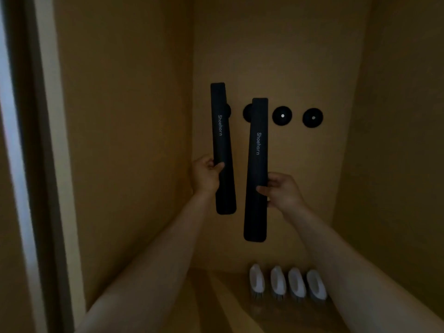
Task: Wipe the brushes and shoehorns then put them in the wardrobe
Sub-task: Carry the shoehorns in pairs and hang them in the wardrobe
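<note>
Inside the dim wooden wardrobe I hold two long black shoehorns upright, each printed "Shoehorn". My left hand (206,175) grips the left shoehorn (221,131) around its middle. My right hand (280,188) pinches the right shoehorn (258,150), which hangs lower. Both upper ends lie in front of round black wall hooks (282,115) on the back panel; two hooks are partly hidden behind them, two are bare. Several white brushes (278,281) stand in a row on the shelf below.
The wardrobe's left side panel (125,140) and right side panel (396,140) close in the space. The back panel (276,56) is bare above the hooks. A pale door frame (48,140) runs down the far left. The wooden shelf (228,296) extends left of the brushes.
</note>
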`<state>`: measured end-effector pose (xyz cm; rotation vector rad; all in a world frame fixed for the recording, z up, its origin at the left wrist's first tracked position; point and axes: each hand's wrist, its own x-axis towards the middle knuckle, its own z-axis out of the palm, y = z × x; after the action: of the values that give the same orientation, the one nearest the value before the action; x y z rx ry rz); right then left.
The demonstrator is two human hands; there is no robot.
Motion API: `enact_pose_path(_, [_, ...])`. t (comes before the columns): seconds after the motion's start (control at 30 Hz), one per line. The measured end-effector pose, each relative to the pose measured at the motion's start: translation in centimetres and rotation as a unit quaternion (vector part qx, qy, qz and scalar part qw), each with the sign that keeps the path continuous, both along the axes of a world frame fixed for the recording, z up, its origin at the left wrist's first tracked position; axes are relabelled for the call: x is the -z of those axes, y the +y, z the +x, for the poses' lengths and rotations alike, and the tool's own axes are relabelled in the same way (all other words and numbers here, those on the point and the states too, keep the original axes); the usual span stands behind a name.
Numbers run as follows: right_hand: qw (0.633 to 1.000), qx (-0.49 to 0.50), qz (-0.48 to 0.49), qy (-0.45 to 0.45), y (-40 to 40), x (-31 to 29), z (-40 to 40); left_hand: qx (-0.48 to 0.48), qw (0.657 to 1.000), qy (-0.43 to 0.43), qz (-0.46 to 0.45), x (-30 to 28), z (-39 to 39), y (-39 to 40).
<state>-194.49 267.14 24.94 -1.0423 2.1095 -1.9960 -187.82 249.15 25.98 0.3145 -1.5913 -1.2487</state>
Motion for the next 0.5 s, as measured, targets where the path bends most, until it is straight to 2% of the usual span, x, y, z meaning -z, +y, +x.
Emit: enact_pose_path(0.5, [0.999, -0.033, -0.030, -0.013, -2.9, -2.0, -6.3, -0.023, 0.998, -0.019, 0.059, -5.1, -7.4, -6.7])
